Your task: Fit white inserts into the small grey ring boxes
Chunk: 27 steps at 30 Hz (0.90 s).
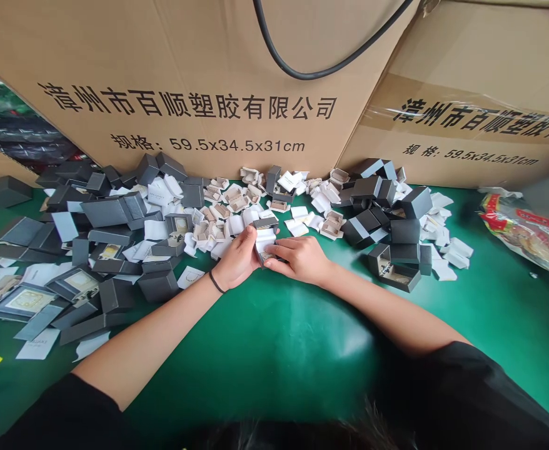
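Observation:
A small grey jewellery box (265, 239) with a white insert showing stands open on the green table (274, 337), held between both my hands. My left hand (239, 257), with a black band at the wrist, grips the box's left side with fingers curled. My right hand (299, 257) pinches the box's lower right side. Loose white and beige inserts (230, 206) lie heaped just behind the hands.
Grey boxes and lids (105, 250) are piled at the left, and more grey boxes (387, 219) at the right. Two big cardboard cartons (199, 75) wall off the back. A black cable (302, 69) hangs over them. A printed plastic bag (532, 234) lies far right.

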Motion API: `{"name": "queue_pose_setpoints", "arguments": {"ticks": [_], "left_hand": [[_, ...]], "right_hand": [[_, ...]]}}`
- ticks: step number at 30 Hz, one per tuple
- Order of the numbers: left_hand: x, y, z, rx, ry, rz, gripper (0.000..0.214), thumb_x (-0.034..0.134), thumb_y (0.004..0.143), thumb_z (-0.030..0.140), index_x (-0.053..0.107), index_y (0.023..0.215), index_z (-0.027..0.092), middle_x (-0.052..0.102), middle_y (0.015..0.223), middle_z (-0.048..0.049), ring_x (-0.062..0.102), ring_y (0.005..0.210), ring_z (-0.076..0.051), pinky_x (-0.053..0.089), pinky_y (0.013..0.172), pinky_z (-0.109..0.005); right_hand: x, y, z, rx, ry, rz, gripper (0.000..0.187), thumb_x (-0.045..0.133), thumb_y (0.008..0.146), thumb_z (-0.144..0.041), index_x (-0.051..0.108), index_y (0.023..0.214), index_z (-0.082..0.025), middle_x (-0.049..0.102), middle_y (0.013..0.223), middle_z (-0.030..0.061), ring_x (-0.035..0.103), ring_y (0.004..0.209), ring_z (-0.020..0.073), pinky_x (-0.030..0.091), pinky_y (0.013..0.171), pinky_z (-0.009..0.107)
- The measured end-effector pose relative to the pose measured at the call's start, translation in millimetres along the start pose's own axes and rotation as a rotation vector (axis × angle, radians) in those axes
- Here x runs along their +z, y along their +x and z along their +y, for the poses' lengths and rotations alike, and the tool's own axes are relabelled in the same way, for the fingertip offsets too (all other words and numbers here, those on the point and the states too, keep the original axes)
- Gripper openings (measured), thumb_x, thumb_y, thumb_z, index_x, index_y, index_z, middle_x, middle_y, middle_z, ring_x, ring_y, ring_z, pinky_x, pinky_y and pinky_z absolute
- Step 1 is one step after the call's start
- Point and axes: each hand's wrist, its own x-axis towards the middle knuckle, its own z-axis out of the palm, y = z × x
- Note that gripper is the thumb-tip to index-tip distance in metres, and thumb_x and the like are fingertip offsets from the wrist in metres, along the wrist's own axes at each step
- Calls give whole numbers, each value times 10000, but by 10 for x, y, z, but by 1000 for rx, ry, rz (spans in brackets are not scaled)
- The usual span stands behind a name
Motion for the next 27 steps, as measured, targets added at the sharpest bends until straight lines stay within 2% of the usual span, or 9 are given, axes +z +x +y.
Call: {"name": "queue_pose_setpoints", "arguments": {"ticks": [9, 13, 17, 23, 27], "left_hand": [[2, -6, -4, -4, 22, 17, 452, 493, 858, 505, 609, 1121, 156, 647, 1121, -111, 570, 1089, -237, 513, 835, -332], [-3, -6, -2, -7, 10, 33, 458, 489, 857, 513, 615, 1111, 154, 645, 1133, -110, 568, 1104, -239, 510, 855, -336], [-8, -1, -5, -2, -45, 23, 449, 461, 885, 481, 587, 1177, 164, 639, 1159, -108, 555, 1139, -237, 477, 930, -358], [-8, 9, -20, -18, -100, -25, 444, 460, 899, 448, 541, 1244, 182, 632, 1177, -104, 543, 1161, -237, 442, 981, -387], [-36, 14, -40, 0, -86, -58, 446, 497, 873, 471, 550, 1223, 201, 616, 1193, -93, 535, 1161, -234, 446, 966, -375]], "right_hand": [[6, 10, -13, 45, 33, -32, 510, 339, 924, -551, 689, 899, -181, 645, 696, 20, 507, 552, 87, 244, 516, 234], [15, -10, 9, 22, 32, 67, 535, 314, 938, -535, 693, 863, -164, 646, 657, 24, 530, 549, 88, 288, 523, 229], [-10, -8, 25, 102, 31, 176, 443, 309, 972, -409, 687, 1037, -187, 654, 628, 10, 546, 536, 73, 324, 535, 205], [-23, 31, 2, 195, -30, 64, 378, 367, 953, -389, 685, 1064, -218, 705, 712, 13, 594, 577, 93, 312, 527, 224], [-42, 43, 6, 216, -18, 60, 348, 390, 942, -383, 674, 1065, -222, 722, 791, 8, 618, 622, 103, 315, 532, 229]]}}
